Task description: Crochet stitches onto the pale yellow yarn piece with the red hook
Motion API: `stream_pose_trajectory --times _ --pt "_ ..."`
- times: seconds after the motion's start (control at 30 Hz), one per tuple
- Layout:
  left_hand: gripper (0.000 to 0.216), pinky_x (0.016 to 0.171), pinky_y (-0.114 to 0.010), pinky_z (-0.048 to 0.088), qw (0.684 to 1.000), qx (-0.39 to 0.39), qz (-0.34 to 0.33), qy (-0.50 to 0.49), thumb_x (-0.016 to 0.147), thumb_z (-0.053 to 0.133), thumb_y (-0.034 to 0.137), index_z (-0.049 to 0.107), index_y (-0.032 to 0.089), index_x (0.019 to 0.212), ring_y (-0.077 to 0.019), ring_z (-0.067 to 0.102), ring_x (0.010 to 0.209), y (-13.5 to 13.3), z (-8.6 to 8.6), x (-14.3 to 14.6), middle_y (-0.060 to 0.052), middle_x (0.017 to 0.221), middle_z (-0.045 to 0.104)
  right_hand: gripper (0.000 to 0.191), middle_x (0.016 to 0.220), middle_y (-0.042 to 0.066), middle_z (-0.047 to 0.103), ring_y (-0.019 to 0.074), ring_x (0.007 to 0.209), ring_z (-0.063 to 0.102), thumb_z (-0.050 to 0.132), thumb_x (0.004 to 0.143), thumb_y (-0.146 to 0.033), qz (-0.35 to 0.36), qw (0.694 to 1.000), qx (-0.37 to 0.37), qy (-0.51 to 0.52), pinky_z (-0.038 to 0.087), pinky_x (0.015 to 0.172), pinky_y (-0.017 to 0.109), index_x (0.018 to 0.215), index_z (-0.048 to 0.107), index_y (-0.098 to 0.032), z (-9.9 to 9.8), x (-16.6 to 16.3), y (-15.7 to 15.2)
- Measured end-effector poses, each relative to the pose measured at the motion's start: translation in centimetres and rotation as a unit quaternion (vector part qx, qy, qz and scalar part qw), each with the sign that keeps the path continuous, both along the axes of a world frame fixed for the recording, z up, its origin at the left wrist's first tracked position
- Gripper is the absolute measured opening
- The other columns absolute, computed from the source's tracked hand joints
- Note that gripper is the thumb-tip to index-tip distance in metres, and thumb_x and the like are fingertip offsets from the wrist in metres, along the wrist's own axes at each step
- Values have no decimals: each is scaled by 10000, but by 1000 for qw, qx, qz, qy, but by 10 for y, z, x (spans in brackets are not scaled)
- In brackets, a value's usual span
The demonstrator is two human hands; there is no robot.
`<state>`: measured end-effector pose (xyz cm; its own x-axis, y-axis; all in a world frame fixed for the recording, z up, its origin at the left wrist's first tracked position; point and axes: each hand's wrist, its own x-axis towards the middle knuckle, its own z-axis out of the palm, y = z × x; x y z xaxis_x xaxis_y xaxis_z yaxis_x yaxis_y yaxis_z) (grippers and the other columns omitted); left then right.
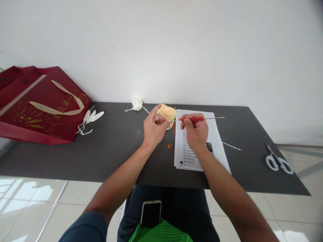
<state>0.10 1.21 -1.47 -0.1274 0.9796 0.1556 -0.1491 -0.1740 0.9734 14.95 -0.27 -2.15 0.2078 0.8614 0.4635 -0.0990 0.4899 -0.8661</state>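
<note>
My left hand (pixel 154 127) is closed around a pale yellow crocheted piece (pixel 167 112), with yellow yarn looped over its fingers, held above the dark table (pixel 121 151). My right hand (pixel 194 129) pinches a crochet hook with a red handle (pixel 202 118); its metal shaft sticks out to the right. The hook's working end points left toward the yellow piece. Both hands hover over the table's middle, the right one above a printed pattern sheet (pixel 217 137).
A red gift bag (pixel 40 104) lies flat at the left, with white crocheted leaf shapes (pixel 91 119) beside it. A white yarn clump (pixel 137 103) sits at the back. An orange marker ring (pixel 169 145) lies by the sheet. Scissors (pixel 277 161) lie far right. A phone (pixel 150 213) rests on my lap.
</note>
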Motion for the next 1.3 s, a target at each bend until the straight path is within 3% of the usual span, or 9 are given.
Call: stream_pose_trajectory --times 0.33,0.57,0.8,1.3 --pt "691 674 -240 463 995 -39 -37 -87 609 798 99 651 152 1282 -94 605 629 3 2 -3 54 672 682 160 829 -36 746 69 593 606 758 898 -289 77 987 -41 137 519 586 223 889 608 -231 -3 1 7" --pt "508 583 -207 409 985 -60 -78 -141 630 787 65 700 159 1122 -49 521 549 4 2 -3 58 689 671 195 855 -13 763 60 686 668 800 861 -361 108 954 -150 237 605 645 170 850 685 -204 2 -5 4" --pt "545 676 -212 469 983 -9 -93 -158 660 821 97 696 212 1179 -73 619 713 6 -3 -3 14 877 719 192 880 -9 789 62 724 714 819 838 -371 78 947 -183 253 658 719 159 873 728 -206 3 -10 4" --pt "627 614 -204 457 994 -3 -55 -92 679 829 126 634 192 1271 -51 553 605 2 3 0 30 827 685 190 905 0 815 73 745 765 825 833 -364 82 952 -164 244 677 764 169 882 732 -205 4 -13 -1"
